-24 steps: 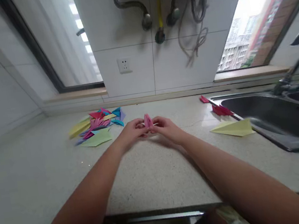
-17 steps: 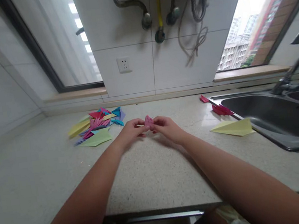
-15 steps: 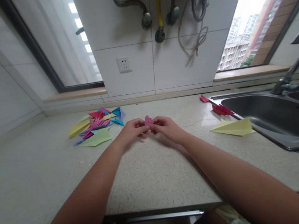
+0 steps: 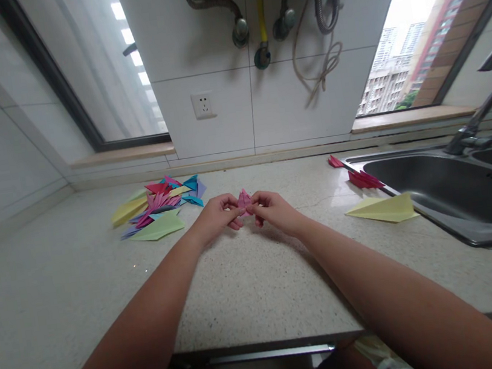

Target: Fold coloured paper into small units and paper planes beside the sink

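Between my two hands is a small pink folded paper (image 4: 244,199) with a pointed top, held just above the countertop (image 4: 252,293). My left hand (image 4: 226,210) pinches its left side between thumb and fingers. On the right side, my right hand (image 4: 266,207) grips the paper in the same way, thumb toward the lower middle. Both hands are closed, and the fingertips cover the paper's lower part. What final shape the folds make is too small to tell.
A pile of colourful folded papers (image 4: 161,202) lies on the left. To the right are a yellow paper plane (image 4: 384,209), a crimson folded paper (image 4: 364,179) and a smaller red one (image 4: 335,161), beside the steel sink (image 4: 448,192). Behind stands a tiled wall with a socket (image 4: 203,105).
The fingers have shifted slightly around the pink paper, and more of its surface shows between them. Other things stay in place.
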Motion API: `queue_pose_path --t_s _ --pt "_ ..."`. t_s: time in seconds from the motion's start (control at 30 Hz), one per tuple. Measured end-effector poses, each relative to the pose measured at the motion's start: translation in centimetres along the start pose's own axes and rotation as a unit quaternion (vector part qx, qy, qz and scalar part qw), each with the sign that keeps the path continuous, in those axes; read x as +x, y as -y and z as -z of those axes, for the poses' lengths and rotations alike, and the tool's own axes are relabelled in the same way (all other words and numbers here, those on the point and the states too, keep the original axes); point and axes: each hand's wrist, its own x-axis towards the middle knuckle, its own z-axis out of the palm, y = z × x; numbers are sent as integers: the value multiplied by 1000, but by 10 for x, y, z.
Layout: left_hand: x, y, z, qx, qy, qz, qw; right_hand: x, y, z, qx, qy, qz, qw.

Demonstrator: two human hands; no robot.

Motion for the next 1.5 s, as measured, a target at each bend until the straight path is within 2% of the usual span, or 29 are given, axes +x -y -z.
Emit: queue_pose_path --t_s 0.17,0.33,0.57,0.87,1.03,1.23,1.5 --pt "1 2 -1 -25 -26 8 999 -2 3 -1 46 -18 -19 999" --pt "3 4 -5 -103 -41 -34 993 2 1 0 81 -51 3 995" --pt "6 3 -2 -33 -76 -56 995 4 -1 4 21 -61 45 997" --pt "7 0 0 -50 -93 -74 992 7 1 3 -43 -63 66 995" --pt "7 -3 0 -48 -92 -82 991 7 3 0 -41 -77 64 994" --pt "2 -6 -3 -1 -90 -133 987 5 5 1 0 -88 76 993" --pt "1 -2 -2 12 -105 -117 988 2 5 -1 44 -64 65 995"
